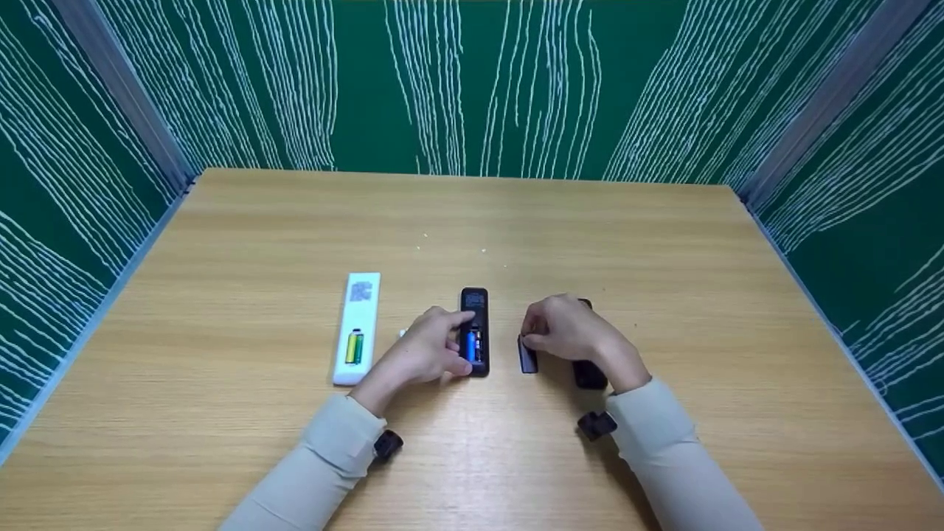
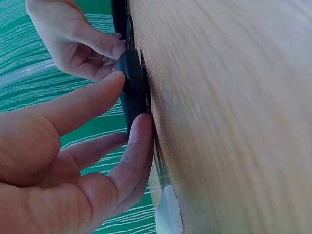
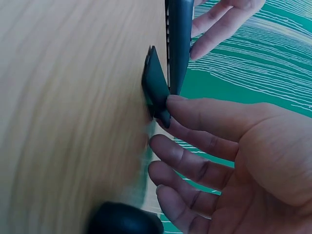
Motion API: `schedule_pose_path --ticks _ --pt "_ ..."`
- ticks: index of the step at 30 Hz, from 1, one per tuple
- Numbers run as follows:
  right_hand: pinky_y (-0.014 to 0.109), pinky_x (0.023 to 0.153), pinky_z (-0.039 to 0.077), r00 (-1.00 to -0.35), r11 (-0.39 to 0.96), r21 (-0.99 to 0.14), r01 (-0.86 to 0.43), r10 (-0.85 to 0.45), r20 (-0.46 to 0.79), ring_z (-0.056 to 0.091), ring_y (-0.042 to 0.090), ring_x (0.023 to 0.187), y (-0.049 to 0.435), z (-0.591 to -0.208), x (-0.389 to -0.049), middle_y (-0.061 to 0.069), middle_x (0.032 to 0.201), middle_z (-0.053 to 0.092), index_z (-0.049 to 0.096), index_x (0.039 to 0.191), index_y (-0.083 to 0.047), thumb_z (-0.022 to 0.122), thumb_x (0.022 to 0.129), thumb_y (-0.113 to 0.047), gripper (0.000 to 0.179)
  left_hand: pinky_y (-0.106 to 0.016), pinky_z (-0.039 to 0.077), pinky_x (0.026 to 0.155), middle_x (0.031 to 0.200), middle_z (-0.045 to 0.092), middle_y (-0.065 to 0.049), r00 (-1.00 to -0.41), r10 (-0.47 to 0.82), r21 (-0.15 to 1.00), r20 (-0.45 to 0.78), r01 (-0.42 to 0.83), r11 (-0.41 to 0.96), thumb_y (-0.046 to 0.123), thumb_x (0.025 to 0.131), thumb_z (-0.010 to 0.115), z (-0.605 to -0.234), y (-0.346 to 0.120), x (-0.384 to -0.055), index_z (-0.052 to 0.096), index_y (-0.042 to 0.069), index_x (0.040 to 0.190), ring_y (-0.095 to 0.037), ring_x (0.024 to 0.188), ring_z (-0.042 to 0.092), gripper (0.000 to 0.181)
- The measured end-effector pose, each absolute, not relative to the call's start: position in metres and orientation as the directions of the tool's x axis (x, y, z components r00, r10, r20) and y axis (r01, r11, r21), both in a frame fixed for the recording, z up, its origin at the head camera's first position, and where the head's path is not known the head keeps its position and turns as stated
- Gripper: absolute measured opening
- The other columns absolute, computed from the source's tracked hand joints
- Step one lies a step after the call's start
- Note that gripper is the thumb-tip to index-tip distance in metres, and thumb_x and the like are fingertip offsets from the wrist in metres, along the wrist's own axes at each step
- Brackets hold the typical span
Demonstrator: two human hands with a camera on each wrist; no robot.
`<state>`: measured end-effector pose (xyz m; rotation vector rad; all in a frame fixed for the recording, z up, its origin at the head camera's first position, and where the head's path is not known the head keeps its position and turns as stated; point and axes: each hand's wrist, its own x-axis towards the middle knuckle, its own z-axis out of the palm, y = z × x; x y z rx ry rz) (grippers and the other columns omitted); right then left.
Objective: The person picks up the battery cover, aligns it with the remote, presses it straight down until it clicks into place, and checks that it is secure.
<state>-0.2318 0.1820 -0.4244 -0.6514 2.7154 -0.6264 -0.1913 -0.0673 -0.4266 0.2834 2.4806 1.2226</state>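
Note:
A black remote control (image 1: 474, 295) lies back up in the middle of the table, its battery compartment uncovered. Inside sit a blue battery (image 1: 470, 346) and a darker one beside it. My left hand (image 1: 426, 343) holds this remote, thumb at its near end, index finger stretched onto its back. Just to the right, my right hand (image 1: 564, 328) pinches a thin black battery cover (image 3: 155, 80) between thumb and index finger. The cover is tilted, close over the table. In the right wrist view, the other right fingers are loosely curled below it.
Left of the hands lies a white remote control (image 1: 359, 313) with a yellow-green battery pair (image 1: 355, 347) in its uncovered compartment. A second black remote (image 1: 590, 375) is partly hidden under my right hand. Small white specks dot the wooden table (image 1: 472, 214); green walls enclose it.

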Motion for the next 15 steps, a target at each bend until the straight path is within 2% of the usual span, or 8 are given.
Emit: schedule_pose_path --ticks 8,15 --pt "0.032 0.068 0.051 -0.856 0.783 -0.488 -0.386 -0.501 -0.128 0.059 0.015 0.072 0.1803 -0.4227 -0.2320 0.000 0.083 0.070 0.076 0.096 -0.008 0.075 0.097 -0.011 0.004 -0.036 0.054 0.096 0.132 0.054 -0.017 -0.918 0.324 0.798 -0.230 0.013 0.603 -0.006 0.080 0.085 -0.4271 -0.0679 -0.1920 0.048 0.008 0.159 -0.024 0.106 0.062 0.089" --pt "0.030 0.062 0.050 -0.862 0.775 -0.496 -0.392 -0.497 -0.095 0.060 0.013 0.066 0.1789 -0.4207 -0.2317 0.000 0.079 0.070 0.075 0.096 -0.008 0.076 0.098 -0.013 0.005 -0.036 0.055 0.096 0.131 0.054 -0.017 -0.917 0.324 0.801 -0.234 0.007 0.598 -0.007 0.080 0.085 -0.4271 -0.0672 -0.1923 0.048 0.009 0.160 -0.025 0.106 0.061 0.090"
